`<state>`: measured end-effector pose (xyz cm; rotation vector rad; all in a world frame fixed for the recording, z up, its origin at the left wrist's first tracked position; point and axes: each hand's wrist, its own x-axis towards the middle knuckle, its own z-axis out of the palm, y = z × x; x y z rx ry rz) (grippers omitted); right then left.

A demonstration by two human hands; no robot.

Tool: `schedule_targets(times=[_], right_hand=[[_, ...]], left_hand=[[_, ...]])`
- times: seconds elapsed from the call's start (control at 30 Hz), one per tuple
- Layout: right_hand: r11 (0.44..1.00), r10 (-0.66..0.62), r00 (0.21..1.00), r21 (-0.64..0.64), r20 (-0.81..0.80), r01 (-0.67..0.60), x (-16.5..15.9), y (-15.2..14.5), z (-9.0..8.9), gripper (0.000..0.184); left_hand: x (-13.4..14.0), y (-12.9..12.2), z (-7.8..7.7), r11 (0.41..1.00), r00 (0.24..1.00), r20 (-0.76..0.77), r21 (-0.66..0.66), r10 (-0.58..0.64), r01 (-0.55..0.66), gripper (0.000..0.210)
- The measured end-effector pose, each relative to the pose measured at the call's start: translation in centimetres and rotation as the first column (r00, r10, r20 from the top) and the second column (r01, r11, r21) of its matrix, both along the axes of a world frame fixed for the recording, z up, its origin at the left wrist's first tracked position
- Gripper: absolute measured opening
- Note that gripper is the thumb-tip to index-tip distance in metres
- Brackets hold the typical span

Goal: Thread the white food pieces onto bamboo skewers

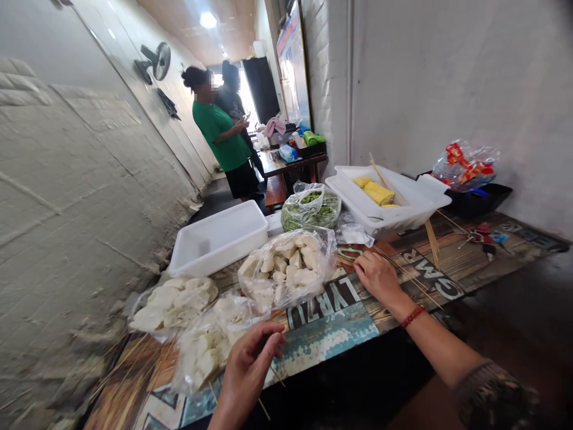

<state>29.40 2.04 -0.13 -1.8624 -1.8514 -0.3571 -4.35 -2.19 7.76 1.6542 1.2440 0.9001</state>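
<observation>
My left hand (250,365) hovers at the table's front edge beside a bag of pale cut chunks (208,352). Its fingers are bent and the thumb stands apart, with nothing visible between them. Thin wooden sticks (277,376) poke out near it. Further right, my right hand (379,276), with a red bead bracelet on the wrist, rests on the table. Its fingers are curled together and their tips are partly hidden, so I cannot make out what they hold. Just beyond them lie a green-handled tool (351,252) and more sticks. An open clear bag of white chunks (290,269) stands between the hands.
Behind are a bare white tub (219,236), a bag of green vegetables (311,209) and stacked white trays (389,215) with yellow pieces. Another bag of pale slices (176,301) lies left. Keys (483,239) lie right. Two people stand in the background, one in a green shirt (224,134).
</observation>
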Motion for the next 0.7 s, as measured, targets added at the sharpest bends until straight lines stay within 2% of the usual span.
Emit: schedule_targets(times=[0.3,0.47,0.6,0.63,0.7], right_hand=[[0.996,0.015,0.995,0.087,-0.102,-0.006,0.7,-0.6,-0.3,0.024],[0.966,-0.054,0.965,0.231,-0.257,0.115,1.0,-0.4,-0.3,0.028],[0.926,-0.052,0.915,0.324,-0.399,0.194,0.6,-1.8,1.7,0.032],[0.926,-0.025,0.899,0.329,-0.438,0.186,0.1,-2.4,2.4,0.032],[0.939,0.100,0.801,0.323,-0.590,0.120,-1.7,-3.6,3.9,0.028]], left_hand=[[-0.3,-0.3,-0.2,0.997,0.999,0.029,-0.062,0.040,-0.038,0.035],[-0.4,-0.6,-0.2,0.998,0.998,0.062,-0.066,0.025,-0.021,0.033],[-0.5,-0.7,-0.5,0.998,0.997,0.075,-0.067,0.019,-0.014,0.030],[-0.5,-0.7,-0.6,0.997,0.996,0.081,-0.072,0.022,-0.016,0.030],[-0.3,-0.7,-0.8,0.996,0.995,0.099,-0.082,0.023,-0.015,0.029]])
